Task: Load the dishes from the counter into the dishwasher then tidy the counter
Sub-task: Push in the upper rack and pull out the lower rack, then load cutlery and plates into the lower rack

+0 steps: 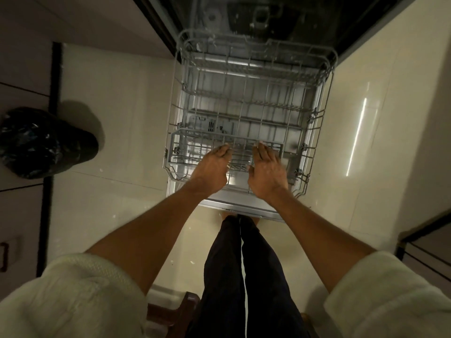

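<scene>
The dishwasher stands open below me, its door (pixel 244 206) folded down over the floor. A grey wire rack (pixel 314 132) is pulled out over the door and holds no dishes. A smaller wire basket (pixel 185 147) sits at the rack's front left. My left hand (pixel 212 167) and my right hand (pixel 267 169) reach side by side over the rack's front part, fingers stretched forward, fingertips at the basket's wires. Neither hand holds anything. No dishes show in this view.
A black bin with a bag (pixel 36 142) stands on the pale tiled floor at the left. Cabinet fronts (pixel 22 69) run along the left edge. A dark wooden piece of furniture (pixel 175 311) is behind my legs. Another dark-edged unit (pixel 427 242) sits at right.
</scene>
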Tool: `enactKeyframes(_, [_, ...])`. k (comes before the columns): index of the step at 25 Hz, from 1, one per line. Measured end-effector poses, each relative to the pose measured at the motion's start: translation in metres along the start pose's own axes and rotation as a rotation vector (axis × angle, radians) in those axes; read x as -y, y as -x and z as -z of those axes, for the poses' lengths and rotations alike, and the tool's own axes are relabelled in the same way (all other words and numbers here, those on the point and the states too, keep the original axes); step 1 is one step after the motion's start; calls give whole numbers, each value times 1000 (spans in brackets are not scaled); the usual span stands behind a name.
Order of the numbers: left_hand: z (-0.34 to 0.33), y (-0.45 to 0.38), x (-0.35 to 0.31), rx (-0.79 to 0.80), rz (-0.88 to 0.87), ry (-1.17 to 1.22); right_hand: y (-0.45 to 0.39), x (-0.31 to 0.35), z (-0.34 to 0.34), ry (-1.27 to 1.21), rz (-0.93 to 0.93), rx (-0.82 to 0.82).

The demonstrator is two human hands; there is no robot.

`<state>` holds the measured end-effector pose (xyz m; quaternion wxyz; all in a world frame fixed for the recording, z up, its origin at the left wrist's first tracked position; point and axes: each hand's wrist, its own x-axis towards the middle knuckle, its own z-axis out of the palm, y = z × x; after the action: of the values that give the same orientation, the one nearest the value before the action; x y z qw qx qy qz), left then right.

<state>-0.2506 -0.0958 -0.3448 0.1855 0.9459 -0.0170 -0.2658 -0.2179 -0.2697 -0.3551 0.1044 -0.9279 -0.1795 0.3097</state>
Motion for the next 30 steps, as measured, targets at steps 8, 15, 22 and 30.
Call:
enactKeyframes(8, [72, 96, -16, -113, 146, 46, 67, 93, 76, 72, 107, 26])
enactKeyframes(15, [129, 176, 21, -250, 273, 90, 98, 196, 106, 176, 208, -8])
enactKeyframes(22, [197, 278, 115, -388, 310, 105, 112, 358, 124, 173, 304, -118])
enactKeyframes(30, [300, 386, 246, -659, 415, 66, 116, 544, 164, 160, 487, -276])
